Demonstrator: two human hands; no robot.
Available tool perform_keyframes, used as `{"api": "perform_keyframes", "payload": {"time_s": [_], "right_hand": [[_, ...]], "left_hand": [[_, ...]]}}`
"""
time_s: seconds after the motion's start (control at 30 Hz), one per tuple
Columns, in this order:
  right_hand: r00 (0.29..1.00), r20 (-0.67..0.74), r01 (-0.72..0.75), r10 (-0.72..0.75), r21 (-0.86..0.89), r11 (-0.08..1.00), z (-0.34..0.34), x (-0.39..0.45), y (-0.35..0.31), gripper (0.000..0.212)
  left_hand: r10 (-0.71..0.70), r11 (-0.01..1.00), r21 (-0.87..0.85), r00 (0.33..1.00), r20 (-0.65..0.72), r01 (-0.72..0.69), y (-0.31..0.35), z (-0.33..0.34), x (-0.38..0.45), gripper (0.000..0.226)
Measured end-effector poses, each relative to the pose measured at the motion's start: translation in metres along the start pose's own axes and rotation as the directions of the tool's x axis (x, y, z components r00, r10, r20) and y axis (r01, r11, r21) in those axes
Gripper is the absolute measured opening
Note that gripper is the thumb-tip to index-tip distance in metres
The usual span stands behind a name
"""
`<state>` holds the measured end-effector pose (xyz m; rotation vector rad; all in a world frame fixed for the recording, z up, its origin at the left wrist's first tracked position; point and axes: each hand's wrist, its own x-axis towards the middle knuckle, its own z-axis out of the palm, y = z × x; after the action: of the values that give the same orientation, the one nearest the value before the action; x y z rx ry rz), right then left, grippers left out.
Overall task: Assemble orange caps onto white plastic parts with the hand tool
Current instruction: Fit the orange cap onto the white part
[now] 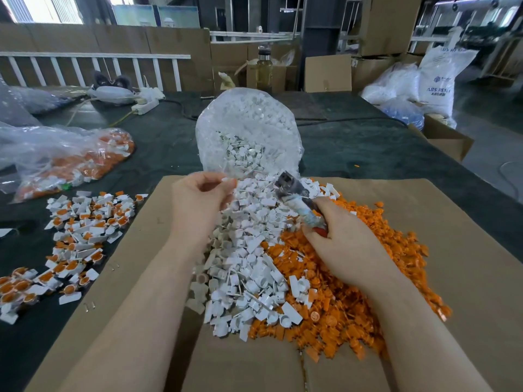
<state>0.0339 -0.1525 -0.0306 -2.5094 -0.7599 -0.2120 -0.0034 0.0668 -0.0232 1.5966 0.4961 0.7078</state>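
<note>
Tool (300,202) is gripped in the right hand (348,250), fingers curled round its handle, long axis running from the hand up and left toward the far side, head over the white parts (249,250). Left hand (201,199) is curled with thumb and fingertips pinched near the bag (246,131) mouth; whether a part or only bag film is pinched cannot be told. White parts lie directly between the 2 hands on the cardboard (452,222), caps (353,306) under and right of the right hand, so the left is nearer a white part and the tool head sits just right of the left fingers.
</note>
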Motion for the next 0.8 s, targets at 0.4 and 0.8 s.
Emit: {"api": "perform_keyframes", "payload": {"time_s": [0.4, 0.8], "right_hand": [[0.974, -0.127, -0.21, 0.188, -0.183, 0.96, 0.005, 0.0, 0.007, 0.015], [0.956, -0.121, -0.288, 0.266, -0.218, 0.933, 0.01, 0.003, 0.012, 0.026]], "left_hand": [[0.077, 0.454, 0.874, 0.969, -0.234, 0.175, -0.024, -0.079, 0.023, 0.022], [-0.082, 0.72, 0.62, 0.849, 0.522, -0.312, 0.015, -0.01, -0.004, 0.01]]}}
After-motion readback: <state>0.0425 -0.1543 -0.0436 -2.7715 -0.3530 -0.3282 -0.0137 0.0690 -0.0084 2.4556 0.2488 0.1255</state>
